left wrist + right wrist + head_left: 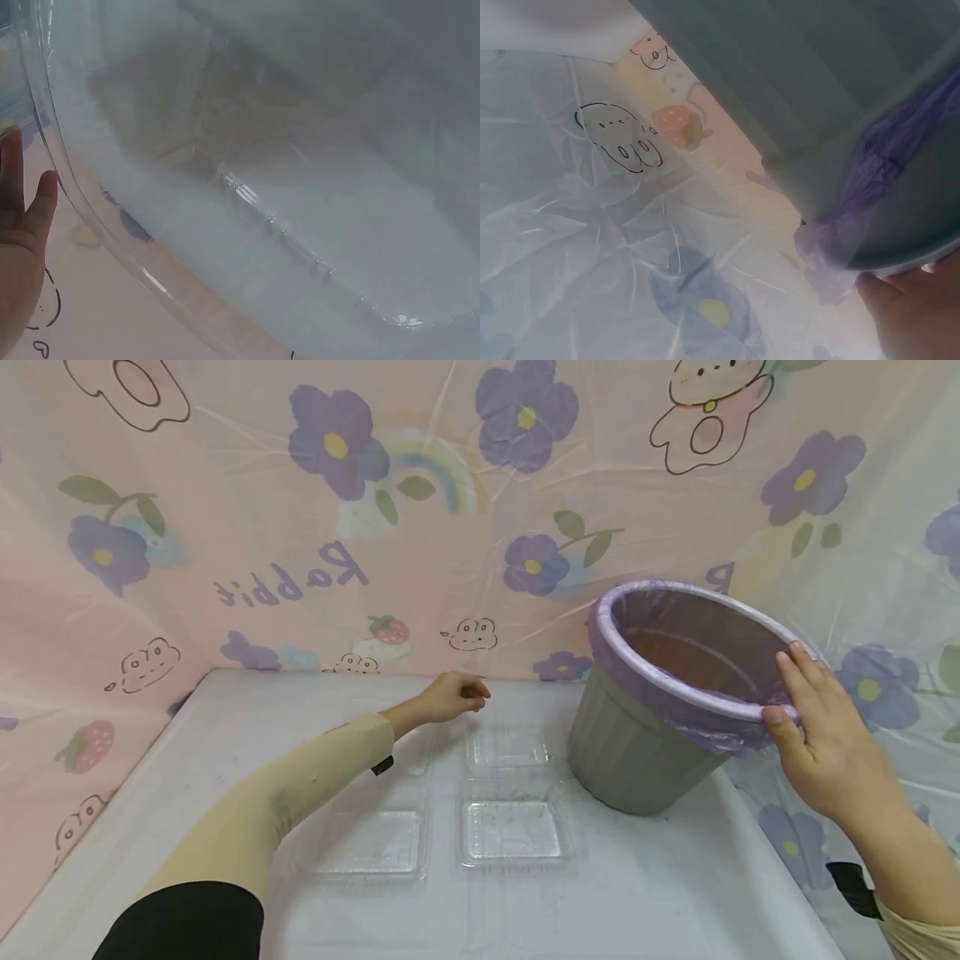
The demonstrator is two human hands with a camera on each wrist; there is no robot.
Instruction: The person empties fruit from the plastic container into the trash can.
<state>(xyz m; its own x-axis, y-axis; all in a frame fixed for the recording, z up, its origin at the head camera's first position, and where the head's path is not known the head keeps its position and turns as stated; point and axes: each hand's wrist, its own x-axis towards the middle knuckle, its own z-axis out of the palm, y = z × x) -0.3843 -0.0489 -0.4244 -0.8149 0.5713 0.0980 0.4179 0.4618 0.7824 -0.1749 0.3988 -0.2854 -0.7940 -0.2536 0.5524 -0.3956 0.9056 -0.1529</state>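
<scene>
My right hand (836,752) holds the lined rim of a grey trash bin (645,735), with fingers and thumb at its right side. The bin leans to the right, and a thin purple bag (675,702) covers its rim and inside. In the right wrist view the thumb (877,296) touches the bag-covered edge. My left hand (450,697) hovers over the back of the table, its fingers loosely bent. A clear plastic container (247,191) fills most of the left wrist view; the left fingers are close beside its rim, with no grip on it visible.
Two clear containers stand in front, one at left (375,843) and one at right (513,831). Another clear container (510,747) lies behind the right one. My left forearm partly covers one more. A patterned curtain (427,552) hangs behind the white table (637,893).
</scene>
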